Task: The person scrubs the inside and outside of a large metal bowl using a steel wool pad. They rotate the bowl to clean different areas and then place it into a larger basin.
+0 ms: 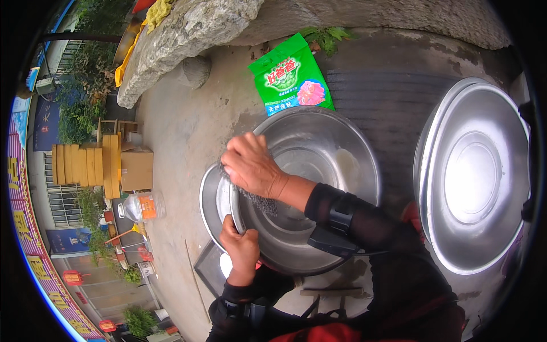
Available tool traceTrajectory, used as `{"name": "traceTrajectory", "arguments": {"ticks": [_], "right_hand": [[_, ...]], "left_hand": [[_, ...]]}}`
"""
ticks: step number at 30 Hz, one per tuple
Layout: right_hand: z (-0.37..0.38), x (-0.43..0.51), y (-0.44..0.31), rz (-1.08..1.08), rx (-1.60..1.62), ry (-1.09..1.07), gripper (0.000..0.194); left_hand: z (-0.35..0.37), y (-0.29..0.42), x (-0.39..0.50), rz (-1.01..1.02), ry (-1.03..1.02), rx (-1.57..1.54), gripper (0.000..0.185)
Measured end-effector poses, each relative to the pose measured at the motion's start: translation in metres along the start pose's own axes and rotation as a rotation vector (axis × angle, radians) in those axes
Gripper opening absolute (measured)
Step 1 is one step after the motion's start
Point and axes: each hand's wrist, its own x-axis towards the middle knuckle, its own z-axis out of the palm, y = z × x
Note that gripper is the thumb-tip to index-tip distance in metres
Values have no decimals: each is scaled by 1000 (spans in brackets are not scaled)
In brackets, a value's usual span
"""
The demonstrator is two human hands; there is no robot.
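My left hand [241, 248] grips the rim of a large round metal basin [354, 137], thumb on the inner side. In my right hand [254, 164] is a grey wire scouring pad [263, 203], pressed to the same rim and hanging into the basin. A patch of yellowish liquid [348, 160] shows on the basin's inner wall. Partly hidden behind the rim, a second metal basin [208, 201] sits on the left. A green bag of laundry product [290, 77] bearing writing lies against the basin's upper edge.
Stacked large metal basins [474, 171] stand at right. A rough stone slab [188, 42] runs along the top. Left on the concrete floor are a clear plastic jug [145, 206], a cardboard box [136, 171] and stacked yellow trays [85, 164]. A wooden stool-like piece [331, 292] is below.
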Motion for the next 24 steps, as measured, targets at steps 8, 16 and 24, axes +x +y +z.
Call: {"name": "traceTrajectory", "arguments": {"ticks": [8,16,24], "right_hand": [[-6,10,-30,127,-55,-75,14],[-17,35,11,223,-262,15,12],[2,-7,-37,-78,-47,-115,17]], "left_hand": [[0,-3,1,31,19,102,15],[1,-2,1,24,30,65,15],[2,-2,-1,67,24,81,17]]}}
